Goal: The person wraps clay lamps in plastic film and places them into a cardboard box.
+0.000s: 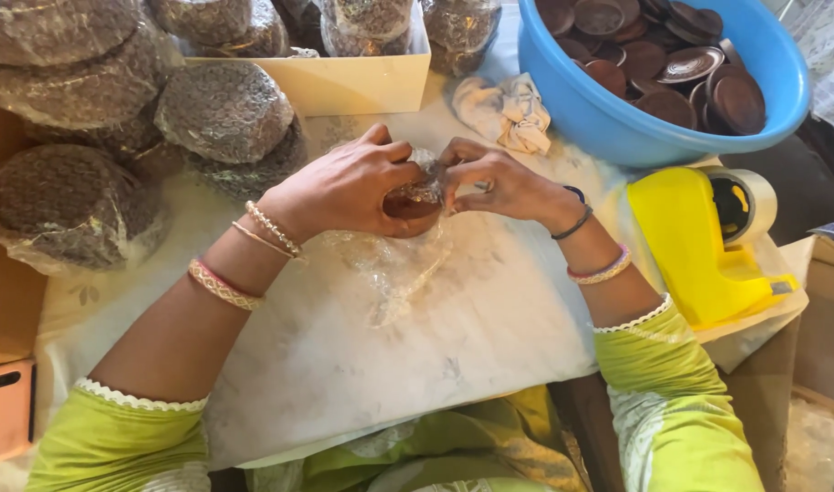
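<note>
My fingers (408, 173) on both hands pinch the bubble wrap (389, 264) around a brown disc (408, 205) (mid-table); loosening could let the wrap spring open.

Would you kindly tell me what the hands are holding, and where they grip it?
Both the left hand and right hand hold one brown disc in clear plastic wrap, pinching its top edge.

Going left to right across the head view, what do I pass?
Orange phone → bubble-wrapped bundles → left hand → right hand → yellow tape dispenser, with the blue basin of brown discs behind it.
</note>
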